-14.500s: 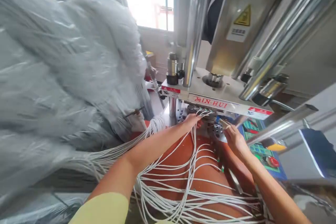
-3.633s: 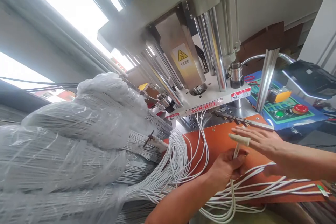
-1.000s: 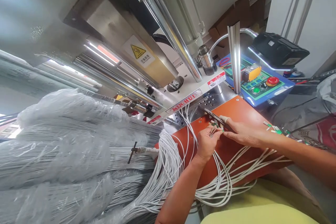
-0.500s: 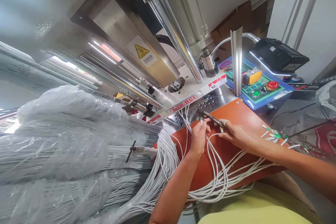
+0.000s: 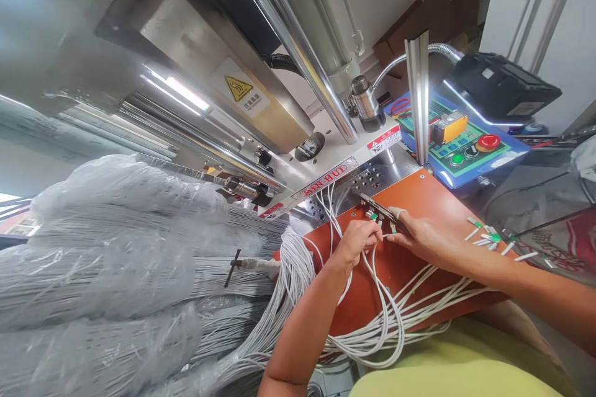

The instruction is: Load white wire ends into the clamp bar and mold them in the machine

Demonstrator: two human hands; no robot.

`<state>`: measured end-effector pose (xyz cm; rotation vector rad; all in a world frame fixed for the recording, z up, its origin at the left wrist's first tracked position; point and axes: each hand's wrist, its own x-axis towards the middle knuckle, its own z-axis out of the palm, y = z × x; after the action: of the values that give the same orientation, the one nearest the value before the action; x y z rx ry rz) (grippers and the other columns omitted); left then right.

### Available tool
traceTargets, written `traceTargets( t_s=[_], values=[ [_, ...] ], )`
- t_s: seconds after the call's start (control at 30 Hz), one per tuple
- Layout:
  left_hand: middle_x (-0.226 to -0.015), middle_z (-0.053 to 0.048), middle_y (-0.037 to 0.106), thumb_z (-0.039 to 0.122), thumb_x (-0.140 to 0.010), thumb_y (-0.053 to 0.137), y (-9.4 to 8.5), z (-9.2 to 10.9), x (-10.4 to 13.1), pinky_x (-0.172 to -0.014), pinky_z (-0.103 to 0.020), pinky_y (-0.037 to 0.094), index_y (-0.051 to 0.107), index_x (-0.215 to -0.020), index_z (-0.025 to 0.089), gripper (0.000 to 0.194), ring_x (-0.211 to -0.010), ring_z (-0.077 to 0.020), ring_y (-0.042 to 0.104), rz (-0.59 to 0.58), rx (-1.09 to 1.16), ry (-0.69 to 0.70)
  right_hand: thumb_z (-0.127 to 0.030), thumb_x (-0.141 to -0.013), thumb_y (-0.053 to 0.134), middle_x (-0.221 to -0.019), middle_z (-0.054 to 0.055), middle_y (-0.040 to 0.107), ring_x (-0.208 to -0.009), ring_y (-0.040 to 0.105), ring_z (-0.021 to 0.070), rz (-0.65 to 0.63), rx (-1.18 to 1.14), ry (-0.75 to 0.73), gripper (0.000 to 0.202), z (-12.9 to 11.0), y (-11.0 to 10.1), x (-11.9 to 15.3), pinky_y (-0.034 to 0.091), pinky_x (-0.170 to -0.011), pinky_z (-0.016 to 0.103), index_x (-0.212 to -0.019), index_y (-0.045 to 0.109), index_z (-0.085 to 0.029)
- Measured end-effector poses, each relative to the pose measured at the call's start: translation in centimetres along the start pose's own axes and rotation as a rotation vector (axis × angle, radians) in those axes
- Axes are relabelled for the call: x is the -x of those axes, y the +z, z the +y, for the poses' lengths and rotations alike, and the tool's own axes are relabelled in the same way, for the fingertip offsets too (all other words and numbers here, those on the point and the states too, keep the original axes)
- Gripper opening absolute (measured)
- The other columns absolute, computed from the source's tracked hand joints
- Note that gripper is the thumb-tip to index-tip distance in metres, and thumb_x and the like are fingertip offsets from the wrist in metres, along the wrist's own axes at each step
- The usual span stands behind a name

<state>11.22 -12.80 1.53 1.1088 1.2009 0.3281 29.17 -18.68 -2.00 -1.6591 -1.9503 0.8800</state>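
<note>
My right hand [image 5: 416, 234] grips a narrow metal mold bar [image 5: 376, 203] between thumb and fingers, holding it aslant over the orange table. A small connector with a green part [image 5: 393, 229] sits at the bar close to my right fingertips. Just left of it, my left hand [image 5: 359, 239] is closed in a pinch on a white cable, its knuckles hiding most of the grip. Another green-tipped connector [image 5: 372, 215] shows above the left fingers, by the bar's edge. White cables [image 5: 393, 307] hang in loops below both hands across the table.
The molding press [image 5: 326, 173] stands ahead, with several cables running under its plate. A blue control box [image 5: 465, 149] with a red button is at right. Loose green-tipped cable ends [image 5: 493, 237] lie at the table's right edge. Plastic-wrapped cable bundles [image 5: 116, 260] fill the left.
My left hand has moved slightly right, along the bar, and its fingers have curled in towards my right hand. My right hand keeps its hold on the bar.
</note>
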Motion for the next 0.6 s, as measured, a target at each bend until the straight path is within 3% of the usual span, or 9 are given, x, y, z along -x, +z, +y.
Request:
traceTargets(
  t_s=[0.33, 0.6],
  values=[
    [-0.039, 0.009, 0.026, 0.030, -0.066, 0.056, 1.4, 0.3, 0.0, -0.043, -0.022, 0.014, 0.052, -0.052, 0.016, 0.020, -0.038, -0.0029, 0.018, 0.070, 0.053, -0.050, -0.044, -0.094, 0.040, -0.090, 0.011, 0.070, -0.083, 0.068, 0.0287, -0.076, 0.104, 0.043, 0.041, -0.9, -0.7, 0.0, 0.042, -0.065, 0.031, -0.126, 0.039, -0.018],
    [-0.040, 0.010, 0.027, 0.024, -0.062, 0.055, 1.9, 0.0, -0.2, -0.043, -0.022, 0.013, 0.050, -0.053, 0.016, 0.013, -0.037, -0.0023, 0.019, 0.146, 0.139, -0.014, -0.039, -0.094, 0.041, -0.088, 0.011, 0.071, -0.082, 0.068, 0.0277, -0.041, 0.110, 0.028, 0.040, -0.9, -0.5, 0.1, 0.041, -0.066, 0.031, -0.127, 0.038, -0.018]
  ],
)
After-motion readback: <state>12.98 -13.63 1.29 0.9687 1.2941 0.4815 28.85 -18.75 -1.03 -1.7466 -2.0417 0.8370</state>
